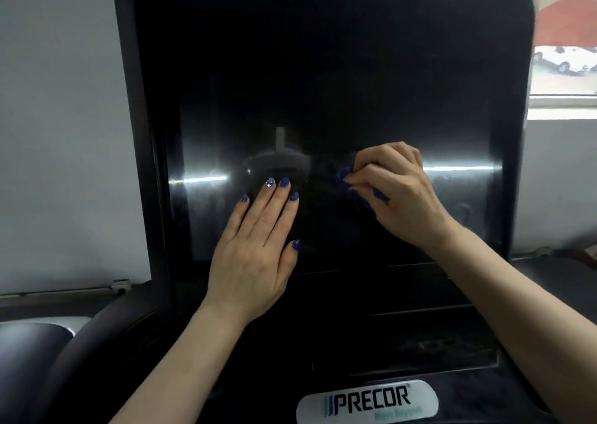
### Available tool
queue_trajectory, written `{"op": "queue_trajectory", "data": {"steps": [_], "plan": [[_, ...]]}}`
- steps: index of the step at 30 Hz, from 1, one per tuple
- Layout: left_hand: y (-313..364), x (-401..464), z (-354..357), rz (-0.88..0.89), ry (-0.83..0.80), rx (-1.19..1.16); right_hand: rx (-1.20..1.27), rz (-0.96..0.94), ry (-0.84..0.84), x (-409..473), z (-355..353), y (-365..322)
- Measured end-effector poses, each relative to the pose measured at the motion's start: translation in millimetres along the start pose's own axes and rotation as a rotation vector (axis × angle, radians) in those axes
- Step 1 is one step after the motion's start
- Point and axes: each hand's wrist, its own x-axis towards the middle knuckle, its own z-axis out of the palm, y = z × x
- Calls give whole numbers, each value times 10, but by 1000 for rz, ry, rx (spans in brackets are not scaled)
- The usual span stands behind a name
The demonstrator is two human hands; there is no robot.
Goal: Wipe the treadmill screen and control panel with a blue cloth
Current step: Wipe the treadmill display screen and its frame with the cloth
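The Precor badge (367, 402) sits nearest, its green subtitle blurred. The left hand (255, 249) lies flat, fingers straight, on the dark treadmill screen (323, 84). Beside it, the right hand (397, 191) clenches a blue cloth (344, 178) against the glass, mostly hiding it.

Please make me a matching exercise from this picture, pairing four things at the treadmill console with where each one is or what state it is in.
Things:
1. left hand
2. right hand
3. blue cloth
4. Precor badge

Place or state:
A. bunched up, mostly hidden inside a grip
B. below the screen, at the bottom edge of the console
C. flat on the glass, fingers straight
D. curled round the cloth, against the screen's lower middle

Pairs: 1-C, 2-D, 3-A, 4-B
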Motion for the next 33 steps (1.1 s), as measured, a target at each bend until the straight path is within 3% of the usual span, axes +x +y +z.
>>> {"op": "queue_trajectory", "data": {"steps": [5, 10, 16, 21, 28, 33], "plan": [[5, -11, 26, 6, 8, 36, -16, 60, 98, 74, 74, 6], [-3, -18, 34, 14, 10, 37, 1, -3, 25, -48, -35, 107], [4, -16, 42, 8, 21, 47, -15, 67, 122, -4, -8, 147], [2, -13, 39, 5, 12, 53, 0, 0, 18, -131, -121, 220], [15, -9, 29, 3, 20, 66, -32, 64, 129, -124, -147, 327], [18, -12, 19, -2, 5, 67, -26, 3, 29, -252, -283, 422]]}}
